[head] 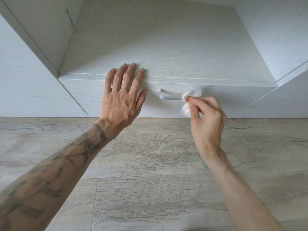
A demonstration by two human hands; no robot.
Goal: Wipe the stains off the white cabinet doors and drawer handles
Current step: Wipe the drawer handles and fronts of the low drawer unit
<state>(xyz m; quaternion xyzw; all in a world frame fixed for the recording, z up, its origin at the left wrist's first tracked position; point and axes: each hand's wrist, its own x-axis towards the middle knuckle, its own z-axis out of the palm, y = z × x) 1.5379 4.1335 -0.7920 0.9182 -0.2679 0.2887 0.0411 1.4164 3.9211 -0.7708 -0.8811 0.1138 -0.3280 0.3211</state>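
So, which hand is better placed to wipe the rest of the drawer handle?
Right. The right hand pinches the wipe, which is already at the handle. The left hand lies flat over the drawer's top edge and holds no wipe.

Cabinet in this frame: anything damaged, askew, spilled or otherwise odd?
One thing: a dark ragged mark on the left inner panel, a chip or a fitting, too small to tell. The drawer sits straight and nothing is spilled; the right hand pinches a tissue at the handle.
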